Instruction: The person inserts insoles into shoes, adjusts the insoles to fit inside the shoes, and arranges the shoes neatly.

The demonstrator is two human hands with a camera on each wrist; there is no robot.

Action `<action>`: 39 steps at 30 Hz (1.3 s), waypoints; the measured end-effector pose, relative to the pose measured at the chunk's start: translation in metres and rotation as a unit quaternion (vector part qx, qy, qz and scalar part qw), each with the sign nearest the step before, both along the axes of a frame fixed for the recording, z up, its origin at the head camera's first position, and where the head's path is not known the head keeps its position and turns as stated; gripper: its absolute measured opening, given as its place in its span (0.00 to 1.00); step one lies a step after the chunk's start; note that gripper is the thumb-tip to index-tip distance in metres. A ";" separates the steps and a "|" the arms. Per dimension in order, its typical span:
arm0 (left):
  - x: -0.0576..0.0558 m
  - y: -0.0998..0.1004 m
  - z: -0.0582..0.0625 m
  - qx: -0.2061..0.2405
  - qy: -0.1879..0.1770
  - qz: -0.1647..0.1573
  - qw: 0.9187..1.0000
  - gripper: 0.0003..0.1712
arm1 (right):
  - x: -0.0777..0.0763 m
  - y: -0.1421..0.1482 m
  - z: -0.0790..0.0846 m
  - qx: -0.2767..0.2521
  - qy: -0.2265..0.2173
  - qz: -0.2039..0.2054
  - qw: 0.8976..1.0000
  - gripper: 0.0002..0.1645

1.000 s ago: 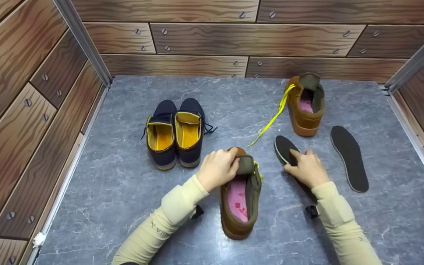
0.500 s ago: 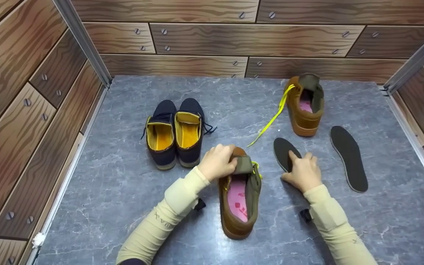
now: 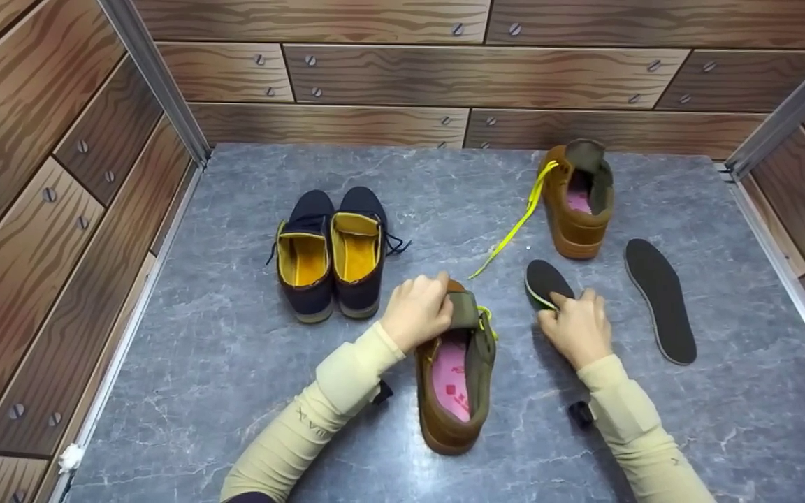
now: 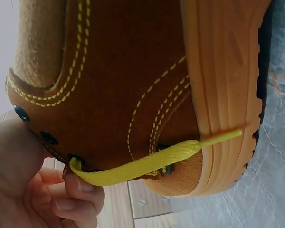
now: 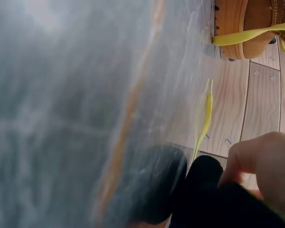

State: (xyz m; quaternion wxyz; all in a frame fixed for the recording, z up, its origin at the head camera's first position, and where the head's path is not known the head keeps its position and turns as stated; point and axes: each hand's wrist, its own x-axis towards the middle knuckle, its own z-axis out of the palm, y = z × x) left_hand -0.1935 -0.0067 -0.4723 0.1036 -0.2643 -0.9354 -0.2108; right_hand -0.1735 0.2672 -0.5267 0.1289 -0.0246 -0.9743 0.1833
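Observation:
The left hand (image 3: pixel 416 311) grips the front of a brown shoe (image 3: pixel 450 433) at its lacing flap. In the left wrist view its fingers curl at the eyelet edge, beside a yellow lace (image 4: pixel 133 170). A pink footbed with red print (image 3: pixel 451 381) shows inside this shoe, and its grey-green tongue (image 3: pixel 463 311) stands up by the hand. To the right, the right hand (image 3: pixel 577 328) pinches a black insole (image 3: pixel 548 279) between thumb and fingers. Its front end sticks out ahead of the hand, tilted, with a pale edge showing; the rest is hidden beneath the hand.
A second black insole (image 3: pixel 661 300) lies flat at the right. Behind stands the other brown shoe (image 3: pixel 579 230), its yellow lace (image 3: pixel 521 220) trailing on the grey floor (image 3: pixel 235 391). Two dark blue shoes (image 3: pixel 358 293) with yellow linings stand at the left. Wood-patterned walls (image 3: pixel 374 77) surround the area.
The right hand has shifted slightly left with its insole, which looked flatter half a second ago and now tilts. The left hand stays at the shoe's front, and the shoe keeps its place.

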 end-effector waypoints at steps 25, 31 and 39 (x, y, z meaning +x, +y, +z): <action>-0.001 -0.001 0.005 -0.008 -0.026 -0.011 1.000 0.06 | 0.045 -0.037 0.105 -0.051 0.135 0.060 0.988 0.15; -0.001 -0.002 0.004 -0.012 -0.028 -0.011 0.999 0.07 | 0.087 -0.072 0.135 -0.037 0.108 0.128 0.985 0.14; -0.003 -0.003 0.003 -0.012 -0.031 -0.015 0.999 0.06 | 0.128 -0.109 0.129 0.007 0.108 0.193 0.975 0.14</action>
